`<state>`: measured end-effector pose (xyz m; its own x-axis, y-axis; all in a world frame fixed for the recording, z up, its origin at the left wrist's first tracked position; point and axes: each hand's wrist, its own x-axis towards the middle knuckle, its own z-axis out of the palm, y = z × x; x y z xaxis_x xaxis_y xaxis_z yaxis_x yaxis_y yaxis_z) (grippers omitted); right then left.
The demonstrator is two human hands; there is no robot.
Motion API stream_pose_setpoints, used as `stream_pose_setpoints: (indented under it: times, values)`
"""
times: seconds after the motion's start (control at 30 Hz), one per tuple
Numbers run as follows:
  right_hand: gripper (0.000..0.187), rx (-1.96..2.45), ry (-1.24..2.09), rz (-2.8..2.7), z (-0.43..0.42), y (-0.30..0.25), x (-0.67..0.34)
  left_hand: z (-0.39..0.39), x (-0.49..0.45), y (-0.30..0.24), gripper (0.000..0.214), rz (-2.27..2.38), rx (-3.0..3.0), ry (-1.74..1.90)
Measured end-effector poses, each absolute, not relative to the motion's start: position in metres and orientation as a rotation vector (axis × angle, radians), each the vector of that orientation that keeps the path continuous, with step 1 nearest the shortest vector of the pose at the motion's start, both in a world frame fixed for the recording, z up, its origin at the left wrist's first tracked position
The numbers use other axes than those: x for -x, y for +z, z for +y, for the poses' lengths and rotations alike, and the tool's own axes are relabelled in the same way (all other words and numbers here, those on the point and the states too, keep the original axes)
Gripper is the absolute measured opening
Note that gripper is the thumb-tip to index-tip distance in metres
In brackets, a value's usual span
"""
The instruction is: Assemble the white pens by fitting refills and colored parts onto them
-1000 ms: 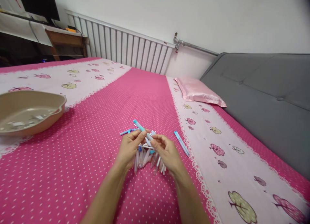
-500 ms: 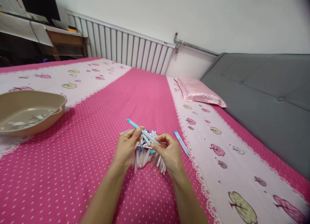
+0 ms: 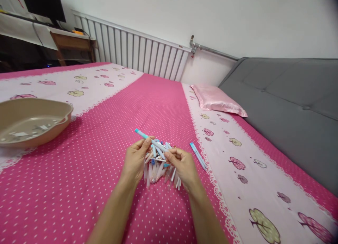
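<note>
While tan basin (image 3: 29, 108) holds pale scraps (image 3: 19, 134) | left hand (image 3: 134, 159), right hand (image 3: 184, 166) | grip: pinching blue pen (image 3: 143, 134)

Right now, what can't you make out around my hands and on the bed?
In the head view:
- Held pen: its lower end, covered by the fingers of your right hand.
- Pen pile: how many pieces; they overlap, and your hands block some.
- Tan basin: its far left side, cut off by the picture's left edge.
- White scraps in it: too small and blurred to identify.
</note>
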<state>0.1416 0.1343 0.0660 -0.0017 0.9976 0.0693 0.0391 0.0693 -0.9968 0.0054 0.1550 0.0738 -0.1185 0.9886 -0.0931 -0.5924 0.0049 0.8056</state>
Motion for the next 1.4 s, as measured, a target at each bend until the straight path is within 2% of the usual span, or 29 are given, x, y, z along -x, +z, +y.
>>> stream_pose_setpoints:
  times: [0.33, 0.4, 0.5, 0.57, 0.67, 0.9, 1.03, 1.23, 1.4]
  values:
    - [0.012, 1.303, 0.544, -1.309, 0.129, 0.068, -0.136, 0.155, -0.008, 0.073, 0.037, 0.825, -0.521, 1.497]
    - [0.015, 1.282, 0.638, -1.291, 0.129, 0.070, -0.136, 0.157, -0.007, 0.071, 0.037, 0.812, -0.529, 1.494]
    - [0.035, 1.198, 1.106, -1.225, 0.132, 0.072, -0.137, 0.158, -0.005, 0.068, 0.037, 0.789, -0.555, 1.487]
    - [0.039, 1.150, 1.377, -1.173, 0.133, 0.071, -0.138, 0.158, -0.004, 0.067, 0.037, 0.793, -0.570, 1.476]
    - [0.041, 1.144, 1.459, -1.131, 0.135, 0.068, -0.140, 0.157, -0.005, 0.070, 0.037, 0.804, -0.577, 1.477]
    - [0.031, 1.208, 1.161, -1.173, 0.140, 0.062, -0.154, 0.162, 0.002, 0.073, 0.037, 0.909, -0.498, 1.632]
    - [0.025, 1.363, 0.819, -1.280, 0.142, 0.061, -0.160, 0.165, 0.010, 0.063, 0.036, 1.164, -0.678, 1.644]
    - [0.022, 1.466, 0.521, -1.368, 0.142, 0.063, -0.154, 0.163, 0.020, 0.053, 0.041, 1.868, -1.319, 1.166]
    - [0.022, 1.458, 0.477, -1.390, 0.138, 0.069, -0.153, 0.161, 0.020, 0.056, 0.044, 2.092, -1.500, 0.871]
